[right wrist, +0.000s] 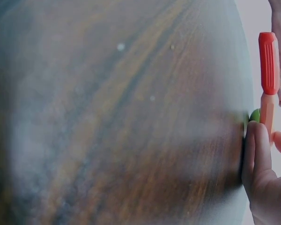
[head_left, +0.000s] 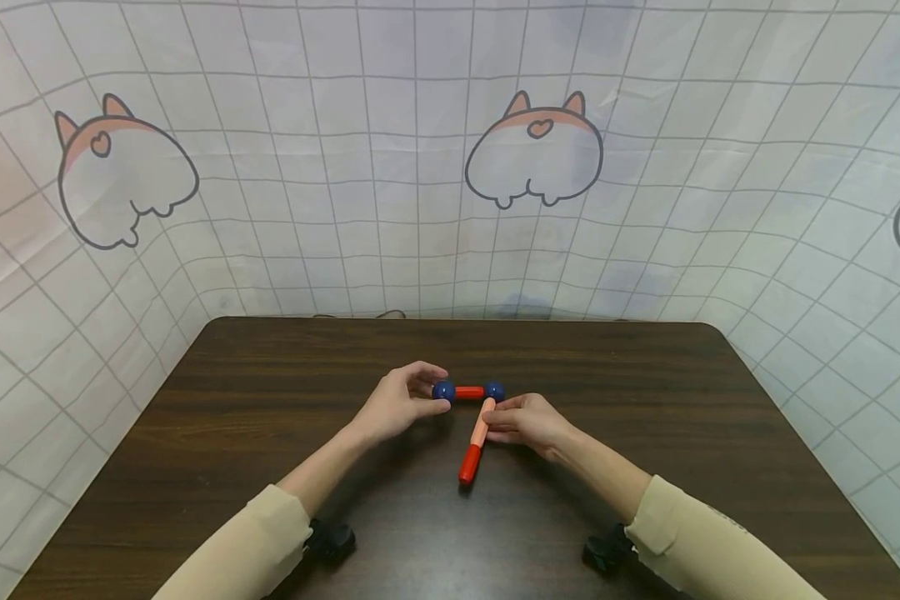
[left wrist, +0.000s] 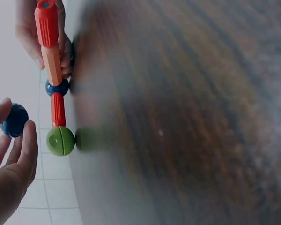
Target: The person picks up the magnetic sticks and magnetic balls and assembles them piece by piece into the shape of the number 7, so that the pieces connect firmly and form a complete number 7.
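Note:
My left hand (head_left: 397, 404) pinches a dark blue ball (left wrist: 15, 120) between thumb and fingertips, apart from a green ball (left wrist: 61, 141) in the left wrist view. That green ball caps one end of a short red rod (head_left: 468, 392), whose other end meets a second blue ball (head_left: 494, 391). From this second ball a peach rod (head_left: 482, 423) runs toward me, with a longer red piece (head_left: 469, 465) at its near end. My right hand (head_left: 528, 423) pinches the peach rod between thumb and fingers. The head view hides the green ball behind the held blue ball.
The joined toy pieces are over a dark wooden table (head_left: 270, 367). A white gridded cloth (head_left: 375, 167) with cartoon animal prints hangs behind and at both sides. Dark wrist devices (head_left: 332, 542) sit under both cuffs.

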The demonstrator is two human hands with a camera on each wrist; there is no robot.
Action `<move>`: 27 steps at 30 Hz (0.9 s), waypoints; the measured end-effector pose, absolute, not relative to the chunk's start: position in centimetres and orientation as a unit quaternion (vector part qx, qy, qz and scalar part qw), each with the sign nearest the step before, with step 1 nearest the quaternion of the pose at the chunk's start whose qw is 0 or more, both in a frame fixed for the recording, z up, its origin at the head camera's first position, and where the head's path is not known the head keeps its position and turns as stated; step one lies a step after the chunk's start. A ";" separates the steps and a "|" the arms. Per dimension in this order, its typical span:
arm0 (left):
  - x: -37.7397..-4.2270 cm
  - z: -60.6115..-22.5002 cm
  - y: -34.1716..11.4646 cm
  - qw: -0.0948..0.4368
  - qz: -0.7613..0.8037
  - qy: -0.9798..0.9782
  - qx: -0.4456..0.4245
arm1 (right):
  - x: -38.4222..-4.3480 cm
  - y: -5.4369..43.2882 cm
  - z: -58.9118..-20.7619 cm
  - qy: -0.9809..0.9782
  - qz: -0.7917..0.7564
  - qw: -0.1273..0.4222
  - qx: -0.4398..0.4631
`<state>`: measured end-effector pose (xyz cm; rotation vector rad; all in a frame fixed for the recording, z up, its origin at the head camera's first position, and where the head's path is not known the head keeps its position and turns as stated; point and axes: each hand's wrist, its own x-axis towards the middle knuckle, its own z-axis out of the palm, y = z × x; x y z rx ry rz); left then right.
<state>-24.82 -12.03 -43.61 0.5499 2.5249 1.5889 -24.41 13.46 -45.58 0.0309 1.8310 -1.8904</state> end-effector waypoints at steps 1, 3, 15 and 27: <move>-24.7 -43.6 -12.0 0.056 0.523 0.832 0.179 | -24.4 13.5 -45.6 0.673 -0.695 0.253 0.012; -24.5 -43.6 -12.0 0.057 0.521 0.833 0.178 | -24.4 13.5 -45.6 0.673 -0.695 0.253 0.014; -23.3 -43.6 -12.3 0.077 0.505 0.834 0.208 | -24.7 13.5 -45.4 0.674 -0.692 0.258 0.031; -21.9 -43.4 -12.7 0.098 0.480 0.841 0.230 | -25.2 13.5 -45.7 0.673 -0.695 0.252 0.029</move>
